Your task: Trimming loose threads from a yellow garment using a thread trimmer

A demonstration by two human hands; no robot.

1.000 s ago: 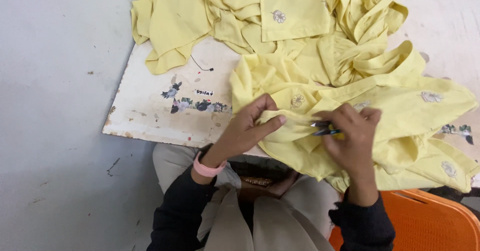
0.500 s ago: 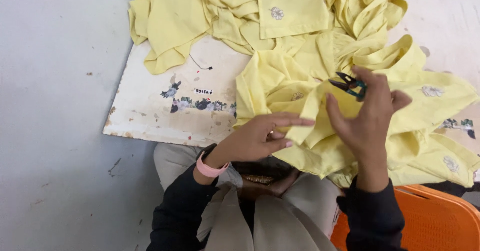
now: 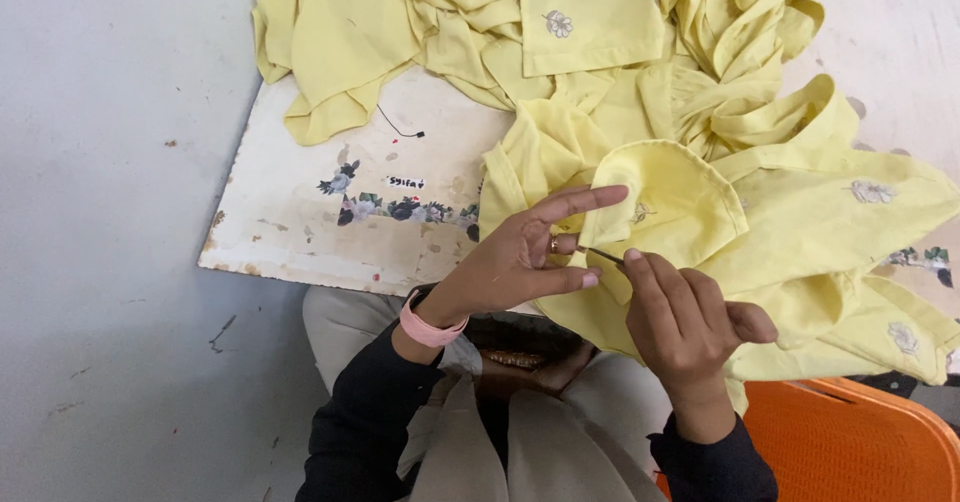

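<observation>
Your left hand (image 3: pixel 520 262) pinches the yellow cloth's (image 3: pixel 660 212) edge, index outstretched; your right hand (image 3: pixel 685 327), just right, grips a thin dark tool (image 3: pixel 603 256) pointing left at it

Small dark tool (image 3: pixel 603 256) mostly hidden within right hand (image 3: pixel 682 324); orange chair (image 3: pixel 860 442) cut off.

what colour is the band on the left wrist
Pink, seen clearly in the head view: wristband beside the left hand.

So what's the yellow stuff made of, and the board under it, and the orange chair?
The yellow garment looks like thin matte woven cloth: it folds and creases softly. The board seems painted wood, its white coat chipped and stained. The orange chair is probably moulded plastic, smooth with a slight sheen.
</observation>
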